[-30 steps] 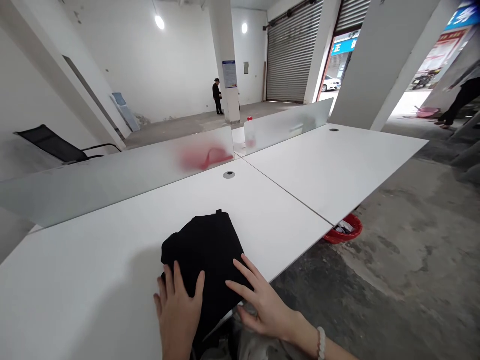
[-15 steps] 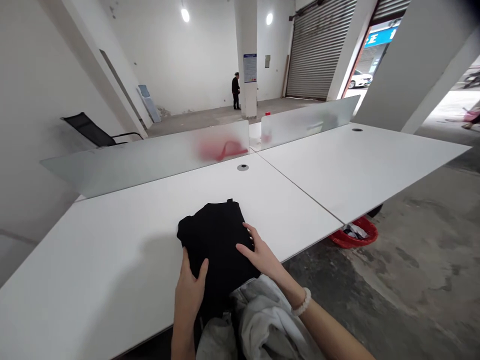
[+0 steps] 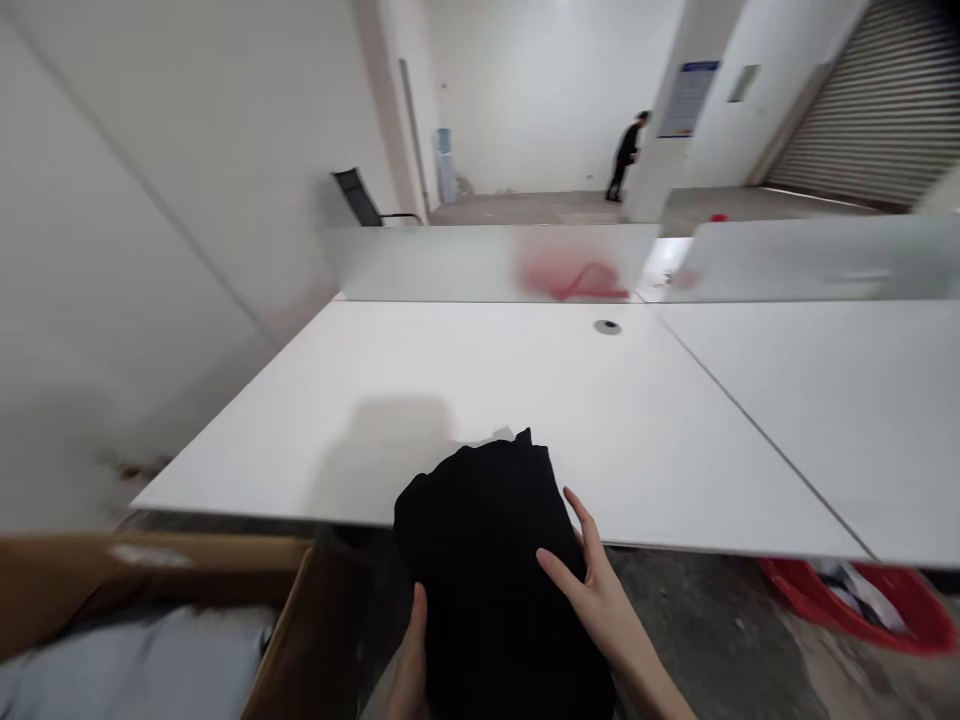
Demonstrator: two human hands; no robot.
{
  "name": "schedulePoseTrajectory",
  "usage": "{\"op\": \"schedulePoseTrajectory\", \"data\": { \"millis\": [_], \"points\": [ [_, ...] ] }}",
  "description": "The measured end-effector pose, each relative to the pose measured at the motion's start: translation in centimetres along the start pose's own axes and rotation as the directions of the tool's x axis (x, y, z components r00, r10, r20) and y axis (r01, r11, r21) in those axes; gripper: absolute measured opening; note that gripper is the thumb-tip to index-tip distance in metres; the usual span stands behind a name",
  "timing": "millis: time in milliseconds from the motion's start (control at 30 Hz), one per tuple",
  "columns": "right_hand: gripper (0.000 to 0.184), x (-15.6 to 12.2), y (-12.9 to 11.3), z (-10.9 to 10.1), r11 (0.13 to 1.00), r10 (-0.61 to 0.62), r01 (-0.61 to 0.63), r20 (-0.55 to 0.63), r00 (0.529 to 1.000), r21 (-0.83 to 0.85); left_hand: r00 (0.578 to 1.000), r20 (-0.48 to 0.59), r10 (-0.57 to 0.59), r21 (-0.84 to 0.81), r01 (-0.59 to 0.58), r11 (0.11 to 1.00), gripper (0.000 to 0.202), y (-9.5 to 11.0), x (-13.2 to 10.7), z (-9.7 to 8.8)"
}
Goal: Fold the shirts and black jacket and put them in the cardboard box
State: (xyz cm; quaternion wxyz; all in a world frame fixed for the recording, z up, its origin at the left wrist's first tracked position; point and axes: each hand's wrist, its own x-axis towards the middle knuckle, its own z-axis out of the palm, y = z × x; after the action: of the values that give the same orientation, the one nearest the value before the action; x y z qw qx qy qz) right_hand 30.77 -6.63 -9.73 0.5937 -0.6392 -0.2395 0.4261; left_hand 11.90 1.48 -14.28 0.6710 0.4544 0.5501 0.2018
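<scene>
A folded black garment (image 3: 491, 560) is lifted off the front edge of the white table (image 3: 480, 400), held between both my hands. My left hand (image 3: 411, 660) is under its left side, with only the thumb showing on top. My right hand (image 3: 592, 590) is pressed against its right edge, fingers laid along the cloth. Both hands grip the garment. Its far end still overlaps the table's edge.
An open cardboard box (image 3: 187, 610) with pale cloth inside sits at the lower left. A red basin (image 3: 855, 600) of clothes lies on the floor at right. Frosted dividers (image 3: 480, 262) run along the table's back. A person (image 3: 626, 155) stands far off by a pillar.
The garment has been lifted from the table toward me and leftward. The view has swung left, bringing the cardboard box into sight.
</scene>
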Motion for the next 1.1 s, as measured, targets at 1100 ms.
{"op": "schedulePoseTrajectory", "data": {
  "millis": [1100],
  "points": [
    [0.067, -0.3, 8.0, 39.1, 0.045, 0.492, 0.968, 0.849, 0.193, -0.246, 0.585, -0.792, 0.177, 0.532, 0.519, 0.669, 0.062, -6.4, -10.2, -25.4]
  ]
}}
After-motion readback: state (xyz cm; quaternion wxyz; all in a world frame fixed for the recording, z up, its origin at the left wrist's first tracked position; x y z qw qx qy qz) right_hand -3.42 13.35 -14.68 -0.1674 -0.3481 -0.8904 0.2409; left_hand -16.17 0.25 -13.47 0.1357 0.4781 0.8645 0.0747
